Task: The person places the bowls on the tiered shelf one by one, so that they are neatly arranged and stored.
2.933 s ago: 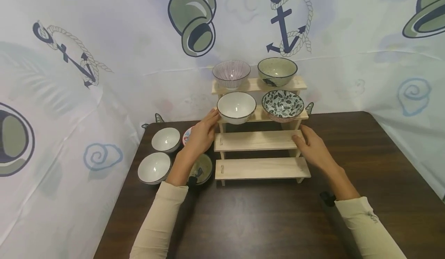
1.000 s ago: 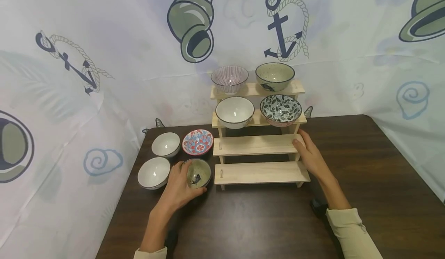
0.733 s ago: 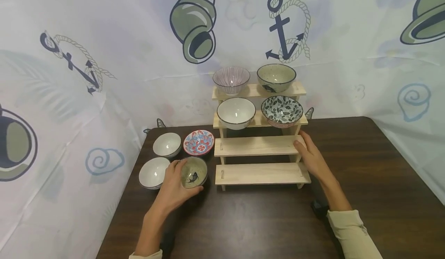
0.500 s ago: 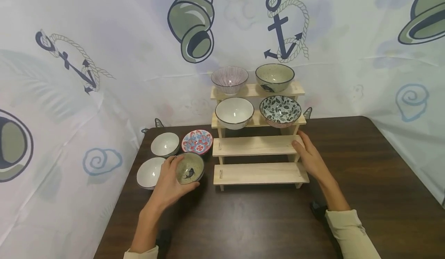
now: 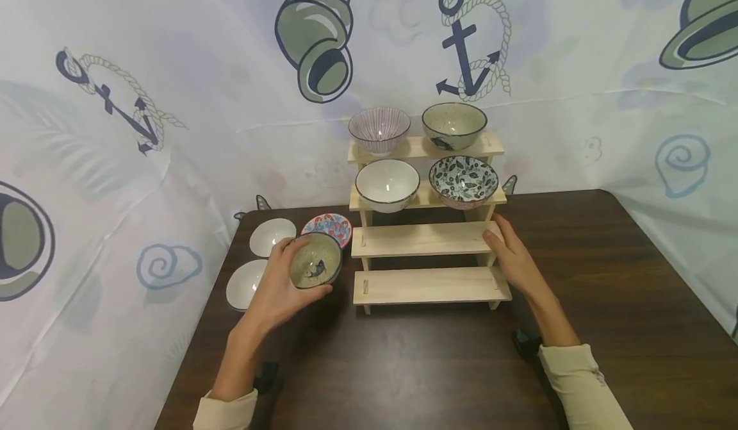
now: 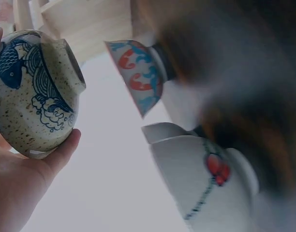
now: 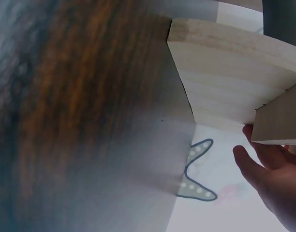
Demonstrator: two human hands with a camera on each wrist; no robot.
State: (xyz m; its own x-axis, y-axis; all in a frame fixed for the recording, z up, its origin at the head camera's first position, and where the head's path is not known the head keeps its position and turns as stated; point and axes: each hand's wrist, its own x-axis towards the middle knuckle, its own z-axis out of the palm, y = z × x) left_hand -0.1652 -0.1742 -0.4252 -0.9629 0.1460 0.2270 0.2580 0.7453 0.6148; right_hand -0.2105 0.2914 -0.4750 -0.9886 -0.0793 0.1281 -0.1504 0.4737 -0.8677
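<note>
My left hand [image 5: 279,286] holds a speckled green bowl [image 5: 316,260] by its rim, tilted and raised in front of a red-and-blue patterned bowl [image 5: 328,226]. Seen in the left wrist view, the green bowl [image 6: 39,96] has a blue fish and waves on its outside, and the thumb lies along its wall. My right hand [image 5: 513,257] grips the right end of a tiered wooden stand [image 5: 421,239] at its second step from the bottom. In the right wrist view, those fingers [image 7: 264,154] are at the stand's edge, partly hidden by it.
Two white bowls [image 5: 245,284] sit at the table's left edge, partly behind the left hand. The stand's two upper steps carry a striped bowl [image 5: 379,129], a green bowl [image 5: 454,124], a white bowl [image 5: 387,183] and a black-and-white leafy bowl [image 5: 464,179]. A printed cloth hangs behind.
My left hand has left the stand's left side, taken hold of the green bowl and lifted it off the table, up and slightly left. The right hand stays at the stand.
</note>
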